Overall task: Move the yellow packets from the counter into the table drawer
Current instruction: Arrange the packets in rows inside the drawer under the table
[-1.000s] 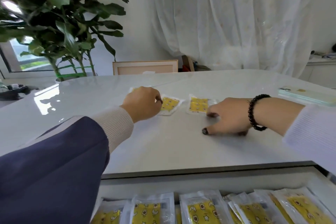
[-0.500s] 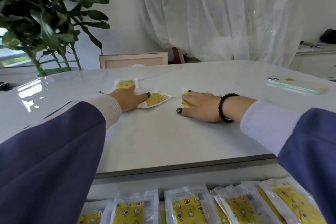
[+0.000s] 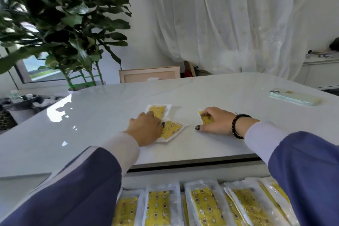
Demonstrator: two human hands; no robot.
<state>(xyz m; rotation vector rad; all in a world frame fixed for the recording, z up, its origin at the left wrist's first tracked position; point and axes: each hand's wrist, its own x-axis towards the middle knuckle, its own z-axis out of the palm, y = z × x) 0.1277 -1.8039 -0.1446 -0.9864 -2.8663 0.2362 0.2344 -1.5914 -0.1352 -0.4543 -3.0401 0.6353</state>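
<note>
The room is bright with daylight from the window [image 3: 39, 69] on the left. The shiny white tabletop [image 3: 95, 115] shows white glare spots (like little mirrors). Edges bend outward, and the green leafy plant [image 3: 55, 14] looks blurry.

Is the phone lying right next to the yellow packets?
No, the phone lies far off toward the right edge of the counter, well apart from the yellow packets under the hands.
</note>
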